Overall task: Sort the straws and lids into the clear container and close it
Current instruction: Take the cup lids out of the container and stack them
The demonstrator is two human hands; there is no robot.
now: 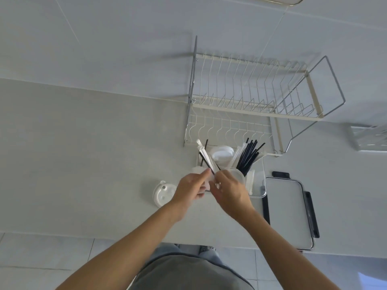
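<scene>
Worktop (83, 155) holds one white lid (163, 193) at left. Beside it, left hand (191, 188) and right hand (232, 190) pinch thin black and white straws (206, 159) over the clear container (260, 185), where black straws (249, 155) and lids (222, 153) stand. Container cover (287, 212) lies right.

Near-left corner of the clear container (259, 191) covered by both hands, lower ends of the black straws (249, 155) hidden, metal tray (368, 139) cut off at right edge

light: soft, even | shadows: faint | edges: wide-angle warp | blur: slight
</scene>
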